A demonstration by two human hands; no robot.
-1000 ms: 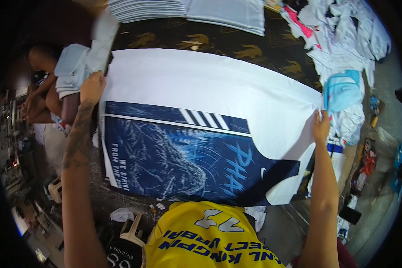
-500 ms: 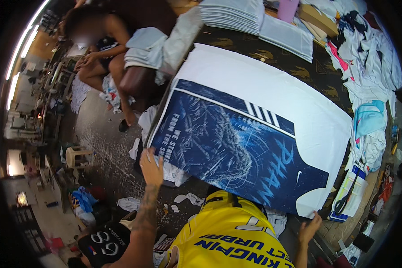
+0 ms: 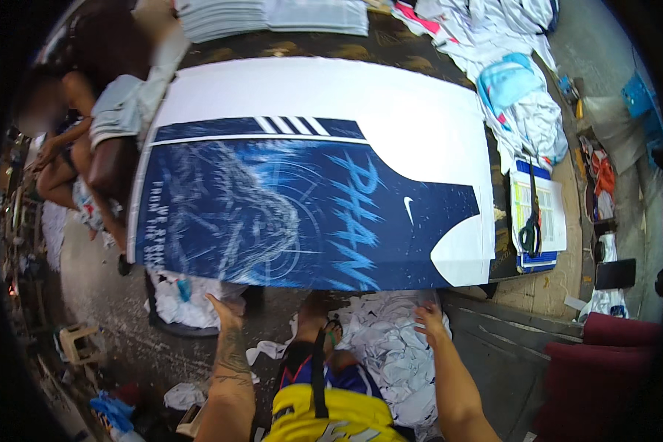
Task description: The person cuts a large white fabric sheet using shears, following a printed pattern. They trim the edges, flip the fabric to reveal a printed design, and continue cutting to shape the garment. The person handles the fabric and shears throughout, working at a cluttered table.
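A white sheet (image 3: 420,147) lies spread on the table, carrying a navy blue printed jersey panel (image 3: 412,243) with a light blue design and white stripes. Just below the sheet's near edge, my left hand (image 3: 227,315) hovers with its fingers stretched and holds nothing. My right hand (image 3: 432,323) is likewise apart from the sheet, over the white cloth pile (image 3: 394,346); its fingers are loosely bent and spread, with nothing in them. To the sheet's right, dark-handled scissors (image 3: 530,234) rest on papers (image 3: 551,210) with blue edges beneath.
Stacked folded white pieces (image 3: 221,20) stand at the table's far side. White cloth scraps with a light blue piece (image 3: 510,81) heap at the far right. A person (image 3: 74,110) sits at the left. A maroon seat (image 3: 600,376) is at lower right.
Both hands have come off the sheet's near edge and are now empty. The sheet now appears further left and squarer to my view, and the view has turned.
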